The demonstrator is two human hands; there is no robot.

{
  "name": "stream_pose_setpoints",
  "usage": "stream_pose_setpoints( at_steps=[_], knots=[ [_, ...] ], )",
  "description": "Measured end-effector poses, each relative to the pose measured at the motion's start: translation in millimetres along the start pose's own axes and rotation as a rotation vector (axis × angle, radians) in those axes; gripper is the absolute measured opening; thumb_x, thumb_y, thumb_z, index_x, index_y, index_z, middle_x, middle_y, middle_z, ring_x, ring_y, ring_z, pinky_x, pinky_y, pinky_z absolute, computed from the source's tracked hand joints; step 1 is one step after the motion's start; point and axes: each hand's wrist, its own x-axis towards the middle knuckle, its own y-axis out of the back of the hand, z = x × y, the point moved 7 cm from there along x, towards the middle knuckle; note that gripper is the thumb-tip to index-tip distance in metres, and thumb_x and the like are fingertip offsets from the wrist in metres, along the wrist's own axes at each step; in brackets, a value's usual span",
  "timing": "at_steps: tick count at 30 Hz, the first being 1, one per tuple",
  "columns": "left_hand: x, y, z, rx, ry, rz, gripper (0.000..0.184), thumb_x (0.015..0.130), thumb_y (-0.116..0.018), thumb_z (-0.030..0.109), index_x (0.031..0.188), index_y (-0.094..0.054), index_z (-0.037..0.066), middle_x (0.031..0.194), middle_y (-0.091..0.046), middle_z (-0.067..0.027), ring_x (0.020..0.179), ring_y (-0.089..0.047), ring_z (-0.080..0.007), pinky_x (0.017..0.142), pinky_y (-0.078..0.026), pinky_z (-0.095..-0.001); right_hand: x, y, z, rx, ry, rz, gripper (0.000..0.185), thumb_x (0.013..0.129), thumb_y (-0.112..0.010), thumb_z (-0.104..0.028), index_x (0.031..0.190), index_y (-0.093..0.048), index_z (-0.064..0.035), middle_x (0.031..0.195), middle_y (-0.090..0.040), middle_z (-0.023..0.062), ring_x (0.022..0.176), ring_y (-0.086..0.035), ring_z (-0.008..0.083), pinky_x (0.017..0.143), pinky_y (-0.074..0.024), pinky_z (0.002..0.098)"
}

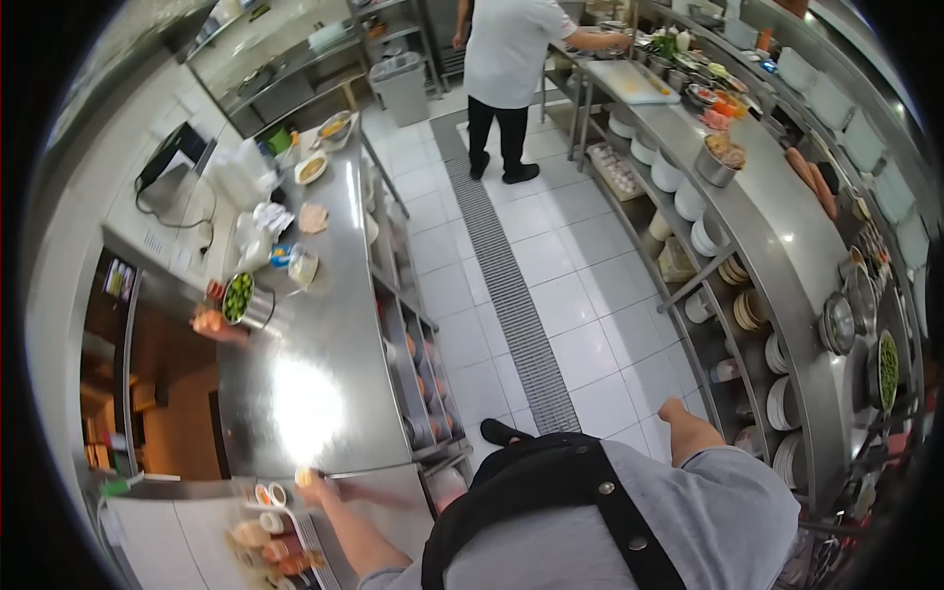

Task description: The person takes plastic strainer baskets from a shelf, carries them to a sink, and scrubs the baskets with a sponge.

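Note:
My left hand point(312, 486) is stretched out over the front edge of the steel counter point(374, 393), blurred, with a pale yellowish patch at its fingertips that I cannot make out. Just left of it are small round dishes point(269, 495) with orange and dark contents, beside a white rack point(307, 531) of bottles and jars. My right hand point(673, 409) hangs low at my side above the tiled floor, apart from the shelves. Its fingers are too small and unclear to read.
Another person's hand point(218, 326) touches a steel pot point(258, 307) of green pieces at the left. A co-worker point(506, 59) in white stands ahead at the right counter point(762, 216). A drain grate point(497, 246) runs along the aisle. Plates point(782, 403) fill the right shelves.

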Motion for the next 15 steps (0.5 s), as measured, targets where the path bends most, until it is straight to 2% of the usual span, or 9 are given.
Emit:
stream_pose_setpoints(
  at_steps=[1,2,4,6,8,9,12,14,15],
  knots=[
    [21,-11,-9,0.03,-0.083,0.037,0.074,0.071,-0.079,0.032,0.133,-0.046,0.007,0.118,-0.059,-0.0208,0.105,-0.058,-0.0397,0.091,-0.049,-0.0479,9,-5,6,0.065,-0.092,-0.031,0.029,0.081,-0.064,-0.031,0.087,-0.071,-0.0035,0.086,-0.07,0.0152,0.081,-0.068,0.0297,0.076,-0.0536,0.0375],
    [35,-19,-16,0.053,-0.158,0.076,0.074,0.074,-0.077,0.034,0.135,-0.044,0.008,0.122,-0.056,-0.0226,0.109,-0.055,-0.0421,0.093,-0.047,-0.0494,9,0,1,0.117,-0.072,-0.121,0.03,0.08,-0.064,-0.032,0.089,-0.072,-0.0038,0.093,-0.069,0.0161,0.088,-0.066,0.0303,0.078,-0.053,0.038],
    [33,-18,-6,0.073,-0.137,0.098,0.072,0.077,-0.075,0.033,0.136,-0.043,0.009,0.124,-0.052,-0.0246,0.111,-0.052,-0.0438,0.092,-0.046,-0.0511,8,6,-36,0.215,-0.009,-0.309,0.034,0.079,-0.065,-0.035,0.093,-0.072,-0.0046,0.106,-0.067,0.0178,0.1,-0.064,0.0316,0.082,-0.0519,0.0388],
    [11,-3,4,0.06,-0.089,0.169,0.069,0.079,-0.073,0.033,0.137,-0.042,0.01,0.125,-0.05,-0.0262,0.113,-0.049,-0.0442,0.091,-0.045,-0.0523,22,19,-88,-0.073,0.259,-0.077,0.036,0.081,-0.064,-0.039,0.087,-0.073,-0.0049,0.099,-0.068,0.0183,0.096,-0.064,0.0333,0.082,-0.0518,0.0395],
    [-20,8,12,0.012,-0.01,0.292,0.067,0.082,-0.07,0.032,0.138,-0.04,0.01,0.124,-0.049,-0.0274,0.114,-0.048,-0.0435,0.089,-0.045,-0.0529,41,17,-150,-0.275,0.591,0.092,0.028,0.079,-0.062,-0.037,0.081,-0.072,-0.0104,0.085,-0.068,0.0148,0.08,-0.065,0.032,0.074,-0.0519,0.0423],
    [-26,9,9,0.051,-0.046,0.302,0.068,0.083,-0.069,0.031,0.138,-0.039,0.005,0.123,-0.049,-0.0267,0.112,-0.05,-0.042,0.088,-0.045,-0.0523,32,42,-179,-0.202,0.56,0.087,0.03,0.076,-0.065,-0.038,0.081,-0.071,-0.0088,0.089,-0.069,0.0142,0.084,-0.065,0.0325,0.076,-0.0518,0.042],
    [-21,-10,-25,0.052,-0.158,0.487,0.071,0.082,-0.071,0.027,0.138,-0.037,-0.001,0.121,-0.049,-0.026,0.108,-0.053,-0.0387,0.087,-0.046,-0.0495,-7,120,-270,0.042,0.792,0.09,0.028,0.076,-0.069,-0.032,0.088,-0.07,-0.0078,0.087,-0.069,0.0135,0.082,-0.066,0.0302,0.076,-0.0522,0.0396],
    [-38,-14,-26,-0.153,-0.255,0.391,0.069,0.082,-0.071,0.019,0.137,-0.036,-0.004,0.123,-0.047,-0.0236,0.101,-0.055,-0.0333,0.087,-0.046,-0.0442,-13,157,-314,0.168,0.886,0.102,0.027,0.076,-0.07,-0.029,0.092,-0.07,-0.0079,0.085,-0.069,0.0135,0.081,-0.066,0.0284,0.075,-0.0525,0.0384],
    [-40,-21,-39,-0.265,-0.193,0.32,0.066,0.084,-0.069,0.017,0.137,-0.036,-0.003,0.124,-0.046,-0.0218,0.099,-0.055,-0.0304,0.086,-0.046,-0.0416,-12,173,-332,0.199,0.91,0.095,0.026,0.076,-0.07,-0.028,0.092,-0.07,-0.0081,0.085,-0.069,0.0135,0.08,-0.066,0.0278,0.074,-0.0526,0.0382]
  ],
)
